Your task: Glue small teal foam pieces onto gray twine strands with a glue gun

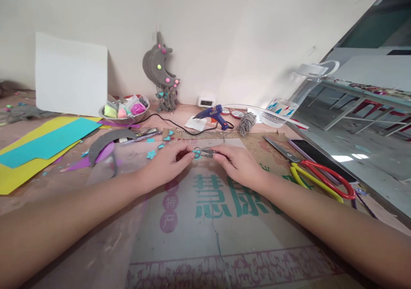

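Observation:
My left hand (167, 162) rests on the flattened cardboard sheet (212, 220), its fingers pinched on a small teal foam piece (196, 154). My right hand (239, 162) lies just to the right, fingers closed round a small dark metal tool (207, 152) that looks like little snips, its tip touching the teal piece. Both forearms reach in from the bottom corners. Several teal cut-outs (151, 154) lie just left of my left hand.
Large scissors with red and yellow handles (316, 173) and a phone (316, 154) lie at the right. A blue glue gun (213, 115), a bowl of coloured clay (124, 109), a grey moon craft (160, 72), teal and yellow foam sheets (38, 147) stand behind.

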Tool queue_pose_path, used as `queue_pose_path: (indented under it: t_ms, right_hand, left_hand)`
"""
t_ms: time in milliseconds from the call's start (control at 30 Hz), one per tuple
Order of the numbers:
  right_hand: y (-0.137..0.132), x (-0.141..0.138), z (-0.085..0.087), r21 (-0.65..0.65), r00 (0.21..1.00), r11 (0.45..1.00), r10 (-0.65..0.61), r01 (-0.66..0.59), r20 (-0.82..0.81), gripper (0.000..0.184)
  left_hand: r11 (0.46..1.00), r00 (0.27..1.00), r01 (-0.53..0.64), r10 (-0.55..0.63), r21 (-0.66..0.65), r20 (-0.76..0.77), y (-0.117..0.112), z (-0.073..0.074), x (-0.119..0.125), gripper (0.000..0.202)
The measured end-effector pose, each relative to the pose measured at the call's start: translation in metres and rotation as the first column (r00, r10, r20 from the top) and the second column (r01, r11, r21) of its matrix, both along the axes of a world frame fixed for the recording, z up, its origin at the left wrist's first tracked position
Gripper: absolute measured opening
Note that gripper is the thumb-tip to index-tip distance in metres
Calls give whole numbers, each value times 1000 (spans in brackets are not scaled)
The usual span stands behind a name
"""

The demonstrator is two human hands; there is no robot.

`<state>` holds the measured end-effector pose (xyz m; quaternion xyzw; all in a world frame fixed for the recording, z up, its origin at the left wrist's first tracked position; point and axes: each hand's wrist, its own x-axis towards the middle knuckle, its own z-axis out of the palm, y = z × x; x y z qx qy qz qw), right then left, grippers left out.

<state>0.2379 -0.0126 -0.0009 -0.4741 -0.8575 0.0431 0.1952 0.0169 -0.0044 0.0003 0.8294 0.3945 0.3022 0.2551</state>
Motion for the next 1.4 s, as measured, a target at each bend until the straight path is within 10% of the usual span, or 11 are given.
queue_pose_path:
  t_ms: [1400]
  right_hand:
    - [1,2,-4,143,990,982,112,-122,82,35]
  left_hand:
    - [970,997,73,-67,-232,36,5,-2,-2,26]
